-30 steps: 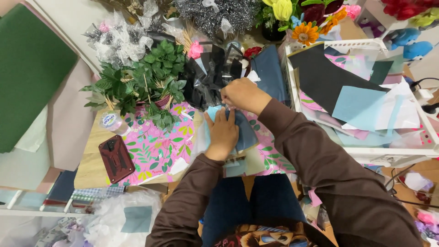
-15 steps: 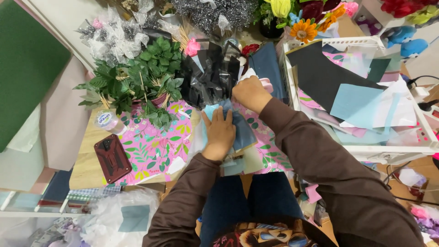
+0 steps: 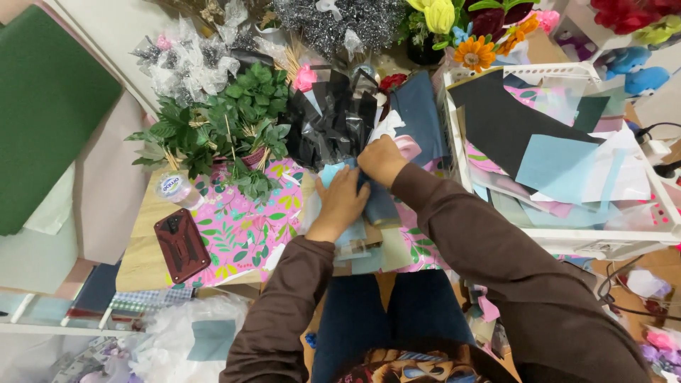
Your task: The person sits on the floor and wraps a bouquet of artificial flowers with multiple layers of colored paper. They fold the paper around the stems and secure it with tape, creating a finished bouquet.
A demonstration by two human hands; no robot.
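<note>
both hands are busy w/ a small stack of blue paper sheets [image 3: 379, 202] lying on the pink floral wrapping paper [image 3: 237, 227] that covers the middle of the tabletop [image 3: 145, 245]. left hand [image 3: 344, 202] lies flat on the stack, fingers spread and pressing down, not gripping. right hand [image 3: 381, 159] sits just above it at the stack's far edge, fingers curled down onto the dark blue top sheet; looks closed on the paper's edge but can't tell for sure, fingertips are hidden. the two hands are nearly touching.

right behind the right hand stands a bunch of black glossy wrap [image 3: 333, 117], w/ a pink flower [image 3: 305, 78] at its top left. to the left, a bunch of green leafy stems [image 3: 227, 120] in a pot, and nearer the person a clear tape roll [image 3: 174, 188] and a dark red phone case [image 3: 181, 245], both well apart from the hands. on the right, a white tray [image 3: 454, 135] holds loose sheets in black, light blue and pink. silver tinsel [image 3: 340, 21] and an orange flower [image 3: 475, 51] sit at the far edge.
</note>
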